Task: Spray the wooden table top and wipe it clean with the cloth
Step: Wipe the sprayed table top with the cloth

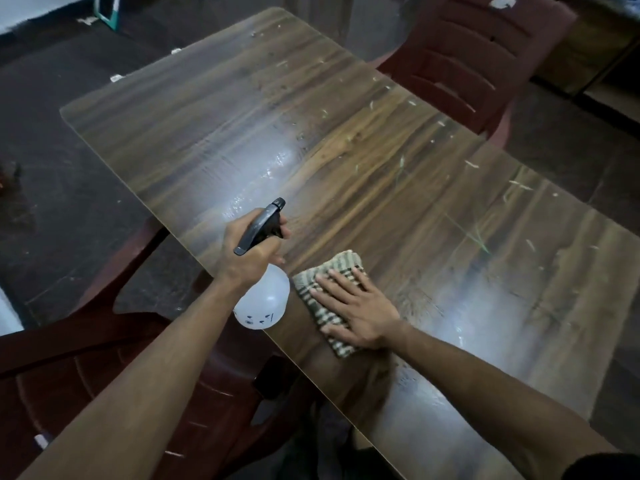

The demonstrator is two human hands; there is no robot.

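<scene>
Left hand grip curled round neck of white round plastic spray bottle with black trigger head, held over near bench edge, right hand grip flat, fingers straight, pressing checked green-and-cream cloth onto wood-grain bench top, wet sheen ahead of nozzle, dark red plastic chair at far side

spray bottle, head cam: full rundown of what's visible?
The spray bottle has a rounded, translucent white body with small dark markings low on it and a black trigger head with the nozzle pointing away over the wooden table top. It looks like plastic. The left hand grips its neck and trigger, holding it tilted in the air above the table's near edge, beside the cloth. Liquid level cannot be told.
</scene>
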